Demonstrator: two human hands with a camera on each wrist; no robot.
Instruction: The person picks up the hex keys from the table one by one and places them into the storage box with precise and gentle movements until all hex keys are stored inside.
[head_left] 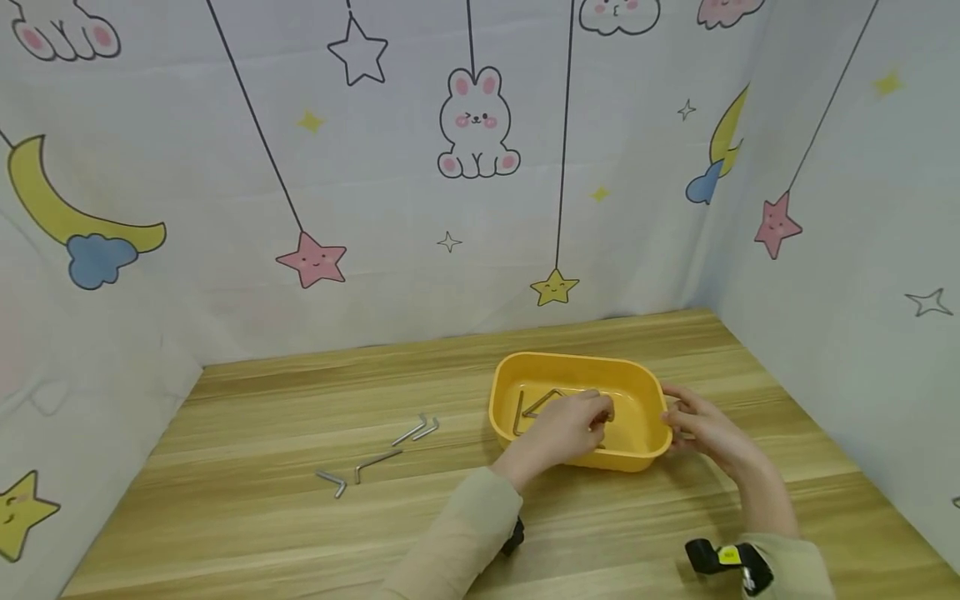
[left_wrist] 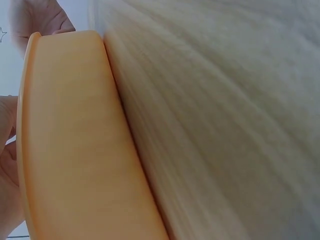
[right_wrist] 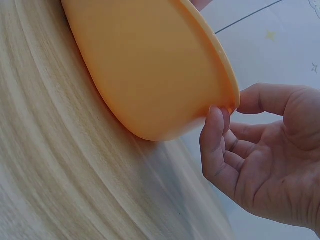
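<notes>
A yellow plastic tray [head_left: 636, 417] stands on the wooden table. My left hand [head_left: 562, 427] reaches over its near rim, with bent fingers down inside; the fingertips are partly hidden, so I cannot tell whether they hold anything. Beside that hand, dull bronze-coloured hex keys [head_left: 519, 413] lie on the tray floor, partly covered by it. At the tray's right end my right hand [head_left: 708, 432] pinches the rim between thumb and fingers, as the right wrist view shows. The left wrist view shows mostly the tray's outer wall [left_wrist: 75, 135].
Left of the tray, several silver L-shaped hex keys [head_left: 378, 459] lie loose on the wooden table [head_left: 262, 533]. Printed white cloth [head_left: 390, 183] hangs behind the table and along both sides.
</notes>
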